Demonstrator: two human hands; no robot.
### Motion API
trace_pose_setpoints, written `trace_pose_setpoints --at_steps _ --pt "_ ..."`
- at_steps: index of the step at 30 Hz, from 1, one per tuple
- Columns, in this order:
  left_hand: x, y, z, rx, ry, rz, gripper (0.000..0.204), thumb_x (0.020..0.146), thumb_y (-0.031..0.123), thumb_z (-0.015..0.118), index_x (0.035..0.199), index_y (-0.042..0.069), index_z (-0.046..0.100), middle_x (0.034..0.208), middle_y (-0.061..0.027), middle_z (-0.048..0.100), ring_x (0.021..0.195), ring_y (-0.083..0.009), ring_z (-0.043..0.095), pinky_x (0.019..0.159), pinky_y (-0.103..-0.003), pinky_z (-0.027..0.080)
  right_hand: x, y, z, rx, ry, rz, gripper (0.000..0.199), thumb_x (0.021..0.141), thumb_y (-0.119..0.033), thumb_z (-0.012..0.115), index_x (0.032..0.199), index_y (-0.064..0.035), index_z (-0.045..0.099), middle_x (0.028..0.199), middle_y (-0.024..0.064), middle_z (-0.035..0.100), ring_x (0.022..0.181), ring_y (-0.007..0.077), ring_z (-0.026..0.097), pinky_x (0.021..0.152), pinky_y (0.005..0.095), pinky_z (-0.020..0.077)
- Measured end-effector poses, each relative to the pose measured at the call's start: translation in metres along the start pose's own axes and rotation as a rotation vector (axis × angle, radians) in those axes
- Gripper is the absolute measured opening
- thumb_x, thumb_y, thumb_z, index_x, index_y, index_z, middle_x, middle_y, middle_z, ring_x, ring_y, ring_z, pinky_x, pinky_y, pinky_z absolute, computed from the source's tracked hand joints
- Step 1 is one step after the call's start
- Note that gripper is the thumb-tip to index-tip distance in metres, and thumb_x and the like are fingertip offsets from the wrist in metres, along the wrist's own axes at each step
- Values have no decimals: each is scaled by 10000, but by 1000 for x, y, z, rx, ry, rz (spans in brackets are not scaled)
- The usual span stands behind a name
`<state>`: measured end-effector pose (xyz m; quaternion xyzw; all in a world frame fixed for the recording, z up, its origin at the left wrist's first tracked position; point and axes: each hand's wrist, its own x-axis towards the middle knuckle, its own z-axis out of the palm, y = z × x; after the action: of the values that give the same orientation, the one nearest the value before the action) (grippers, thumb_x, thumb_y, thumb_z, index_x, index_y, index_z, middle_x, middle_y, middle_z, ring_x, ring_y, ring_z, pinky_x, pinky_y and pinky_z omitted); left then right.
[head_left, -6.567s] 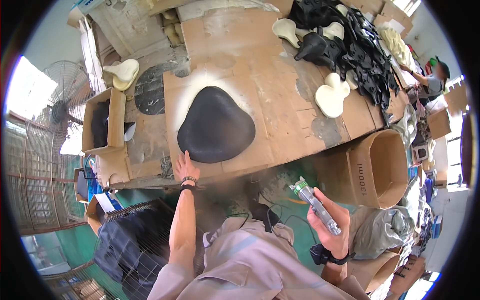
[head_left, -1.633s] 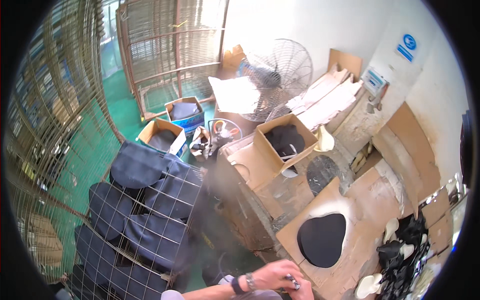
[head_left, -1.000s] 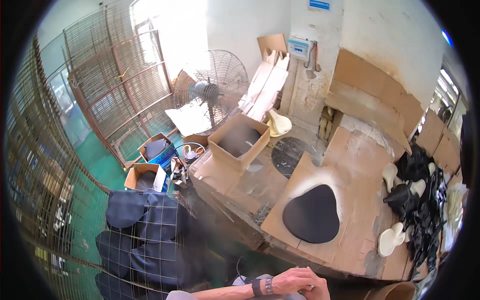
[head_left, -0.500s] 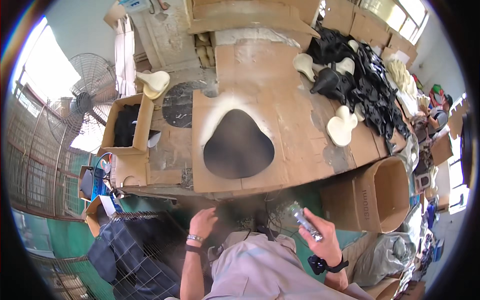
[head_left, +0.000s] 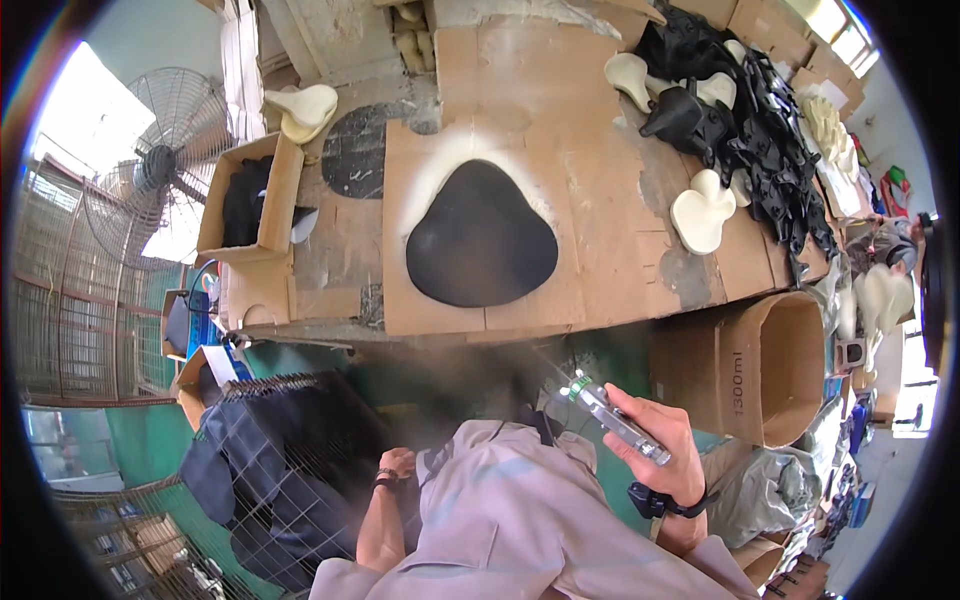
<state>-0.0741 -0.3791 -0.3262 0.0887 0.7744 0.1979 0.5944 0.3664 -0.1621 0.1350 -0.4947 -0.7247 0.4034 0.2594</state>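
Observation:
My right hand [head_left: 657, 445] is closed around a silver spray gun [head_left: 622, 424] with a green ring near its front end, held in front of the table edge. My left hand [head_left: 398, 462] is low beside my light trousers, next to a wire rack; its fingers are too small and foreshortened to read. On the cardboard-covered table lies a black rounded-triangular sheet [head_left: 482, 235], narrow end away from me, with pale overspray on the cardboard around its far end. Neither hand touches it. A faint haze hangs between the table and me.
Left on the table stands a cardboard box [head_left: 250, 200] with black pieces, near cream saddle-shaped foams [head_left: 304, 108]. At right lie more cream foams [head_left: 703, 212] and a heap of black saddle-shaped parts [head_left: 765, 140]. A large carton [head_left: 740, 370] stands below. A fan [head_left: 157, 165] and wire rack [head_left: 280, 480] flank the left.
My left hand has dropped down toward my side. My right hand has moved slightly right with the spray gun, and the view has tilted down, so the table sits higher.

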Motion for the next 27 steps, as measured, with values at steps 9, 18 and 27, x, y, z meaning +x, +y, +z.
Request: trace_pose_setpoints --at_steps 9,18,27 --pt "14 51 22 603 268 518 329 841 245 725 1103 47 746 980 -154 765 890 -271 740 837 -376 578 -27 16 -21 3 36 164 575 783 11 776 1334 17 612 1070 209 719 902 326 725 805 330 546" --pt "-15 301 134 580 420 1187 451 771 -24 672 1204 91 616 1289 -152 594 1216 -377 547 1026 -444 460 -43 42 -36 -20 330 235 486 844 -24 747 1315 20 634 963 174 734 730 222 665 699 302 522" --pt "26 341 147 851 578 1042 517 641 -7 696 1119 153 579 1402 -124 549 1297 -368 494 1054 -508 421 5 40 -22 43 360 67 494 844 -14 748 1319 36 622 948 174 715 726 227 645 701 306 518"
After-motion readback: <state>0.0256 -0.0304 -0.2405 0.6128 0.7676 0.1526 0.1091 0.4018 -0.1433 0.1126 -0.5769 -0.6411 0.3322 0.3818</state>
